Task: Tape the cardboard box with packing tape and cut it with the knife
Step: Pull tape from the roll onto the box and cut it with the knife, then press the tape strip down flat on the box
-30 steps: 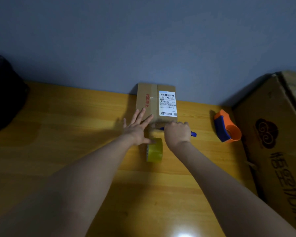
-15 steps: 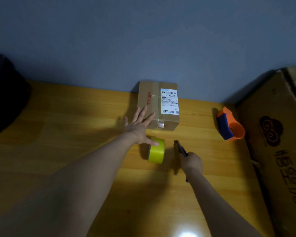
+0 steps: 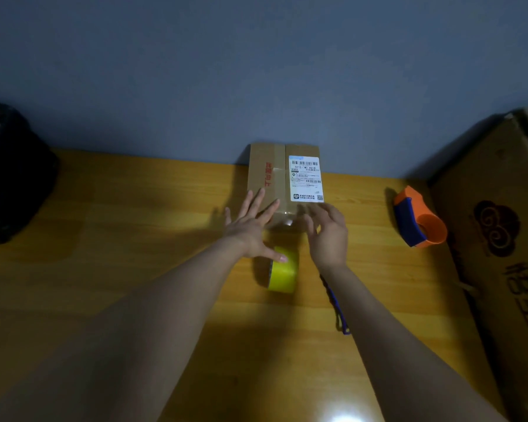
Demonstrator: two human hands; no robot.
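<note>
On the wooden table, against the blue-grey wall, largest first: big printed carton standing at the right edge, top out of frame, contents not visible. Dark bin or bag far left, something pale at its rim, can't tell what. Cardboard box at centre back, touching the wall, flaps shut, shipping label on its right half, contents hidden.

Progress, my read: a glossy clear strip runs down the box's centre seam and over the near edge, so the seam looks taped. The knife, blue, lies flat on the table partly under the right forearm, nobody holding it, so the cut looks done. Probably left: pressing the tape end down at the near edge.

Left hand: flat, fingers spread on the box's near-left corner, thumb resting on the yellow tape roll, which stands on edge just in front of the box. Gripping nothing.

Right hand: loosely open, fingers curled, at the box's near-right edge, empty.

Orange-and-blue tape dispenser sits unused at right, near the carton.
</note>
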